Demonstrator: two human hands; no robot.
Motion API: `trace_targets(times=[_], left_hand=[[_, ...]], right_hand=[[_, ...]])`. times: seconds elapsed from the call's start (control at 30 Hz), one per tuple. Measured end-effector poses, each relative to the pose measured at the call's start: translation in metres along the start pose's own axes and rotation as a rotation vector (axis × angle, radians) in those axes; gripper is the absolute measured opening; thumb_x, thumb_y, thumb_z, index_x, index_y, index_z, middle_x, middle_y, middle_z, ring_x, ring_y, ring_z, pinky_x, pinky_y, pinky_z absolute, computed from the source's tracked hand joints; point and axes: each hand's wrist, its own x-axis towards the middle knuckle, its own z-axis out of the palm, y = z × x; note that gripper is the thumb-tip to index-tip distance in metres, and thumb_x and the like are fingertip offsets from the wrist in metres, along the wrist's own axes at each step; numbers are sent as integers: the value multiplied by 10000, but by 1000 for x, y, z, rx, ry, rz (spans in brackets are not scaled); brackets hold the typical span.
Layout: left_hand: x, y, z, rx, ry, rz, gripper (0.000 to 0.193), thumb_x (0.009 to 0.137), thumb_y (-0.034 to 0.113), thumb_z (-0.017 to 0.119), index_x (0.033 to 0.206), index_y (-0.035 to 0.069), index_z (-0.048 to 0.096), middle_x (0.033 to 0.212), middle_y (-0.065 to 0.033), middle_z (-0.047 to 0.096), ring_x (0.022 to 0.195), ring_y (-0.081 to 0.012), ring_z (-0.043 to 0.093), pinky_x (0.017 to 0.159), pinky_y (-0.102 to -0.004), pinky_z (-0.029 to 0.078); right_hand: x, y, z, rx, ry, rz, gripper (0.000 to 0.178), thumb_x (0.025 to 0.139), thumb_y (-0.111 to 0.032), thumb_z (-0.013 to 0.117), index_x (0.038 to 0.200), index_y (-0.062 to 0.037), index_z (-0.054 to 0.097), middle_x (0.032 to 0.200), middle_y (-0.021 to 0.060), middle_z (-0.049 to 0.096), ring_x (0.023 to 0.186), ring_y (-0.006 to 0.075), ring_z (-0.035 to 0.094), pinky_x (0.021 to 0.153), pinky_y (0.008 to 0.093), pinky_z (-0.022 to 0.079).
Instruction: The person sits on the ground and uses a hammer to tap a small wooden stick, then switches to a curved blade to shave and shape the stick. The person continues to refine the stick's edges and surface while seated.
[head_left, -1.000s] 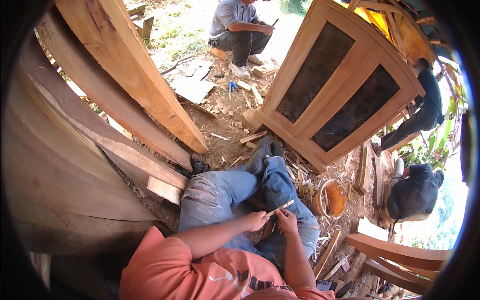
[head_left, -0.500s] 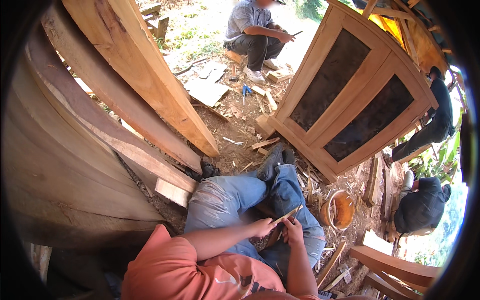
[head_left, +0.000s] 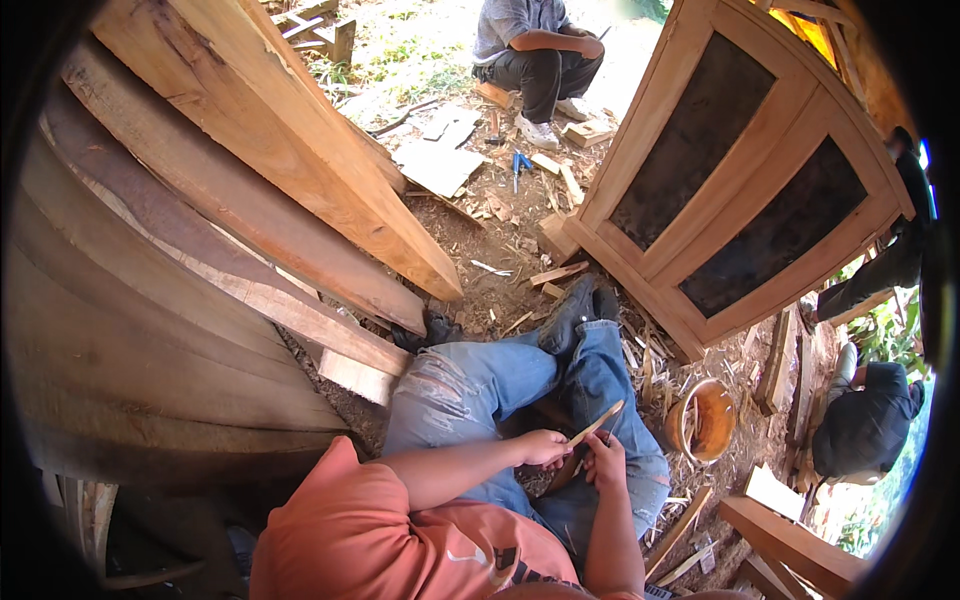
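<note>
My left hand (head_left: 543, 449) is closed around one end of a narrow, pale wooden strip (head_left: 597, 424), which points up and to the right over my lap. Close beside it, my right hand (head_left: 606, 462) is pinched on a thin dark tool (head_left: 608, 437), held against or just next to the strip. The tool's kind is too small to make out. Both hands are above my bent legs in torn blue jeans (head_left: 465, 385).
Long thick planks (head_left: 330, 170) lean on the left. A panelled wooden door (head_left: 735, 180) stands at the right, near an orange-brown bucket (head_left: 703, 422). Shavings and offcuts litter the ground, with blue-handled pliers (head_left: 520, 163) among them. A seated person (head_left: 530, 50) is ahead; others are at right.
The whole view has shifted, so most things appear further right. Against my right hand, the wooden strip has turned slightly. The seated person ahead has lowered the forearms toward the knees.
</note>
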Motion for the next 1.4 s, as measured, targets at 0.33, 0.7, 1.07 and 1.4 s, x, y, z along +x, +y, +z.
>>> trace_targets(times=[0.33, 0.7, 1.07, 1.4], left_hand=[[14, -11, -3, -52, -54, -25, 315, 1136, 318, 571, 1213, 36, 690, 884, -78, 753, 706, -155, 696, 603, -322, 544], [18, -3, -3, 190, -22, -12, 460, 1135, 450, 569, 1152, 23, 738, 908, -70, 773, 740, -165, 720, 674, -333, 583], [3, -10, -9, 223, 283, 175, 552, 1109, 535, 590, 1170, 8, 743, 894, -94, 786, 714, -182, 719, 669, -369, 568], [-85, 1, 27, 671, 354, 464, 270, 1030, 318, 708, 1152, 80, 745, 1101, -145, 785, 1057, -320, 748, 940, -459, 565]], right_hand=[[10, -4, -4, 38, -26, 57, 156, 1045, -191, 722, 1075, -56, 649, 739, 25, 599, 494, 125, 514, 479, 304, 459], [16, 5, -13, 124, -14, -9, 151, 1046, -187, 703, 1098, -67, 627, 861, 21, 630, 527, 116, 519, 479, 291, 457], [16, 19, -19, 155, -57, -153, 241, 1066, -259, 668, 1184, -48, 658, 850, 36, 646, 557, 126, 552, 452, 302, 461], [-6, 31, -18, 222, -121, -211, 299, 1051, -436, 659, 1068, -137, 671, 827, -6, 614, 637, 157, 604, 509, 327, 513]])
